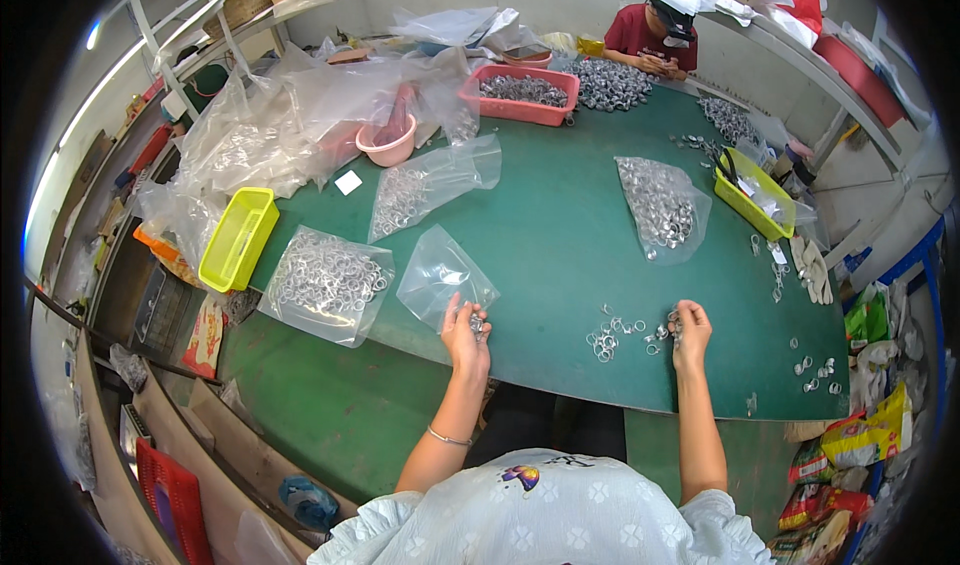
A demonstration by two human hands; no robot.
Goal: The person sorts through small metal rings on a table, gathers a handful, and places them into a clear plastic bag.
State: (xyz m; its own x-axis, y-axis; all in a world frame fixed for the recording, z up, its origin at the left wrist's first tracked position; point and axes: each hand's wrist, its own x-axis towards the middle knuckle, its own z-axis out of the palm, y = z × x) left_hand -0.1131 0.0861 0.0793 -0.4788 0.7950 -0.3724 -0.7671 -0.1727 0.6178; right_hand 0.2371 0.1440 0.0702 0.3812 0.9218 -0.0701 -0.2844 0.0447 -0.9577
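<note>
Bagging small metal rings, I judge. My left hand (pixel 466 333) grips cluster of rings at mouth of clear plastic bag (pixel 445 277). My right hand (pixel 689 329) pinches rings from loose pile (pixel 618 336) on green table (pixel 560 225). Next move, likely: tip left handful into bag, needing mouth held apart.

**Shiny metal on matt green**

The bench (pixel 560 225) has a matt green, smooth-looking top. The small rings (pixel 606 341) scattered on it are bright, glossy metal, as are those filling the clear, crinkled plastic bags (pixel 328 283). The yellow tray (pixel 238 238) and pink basket (pixel 520 93) are smooth plastic. A thin metal bracelet (pixel 447 437) gleams.
</note>
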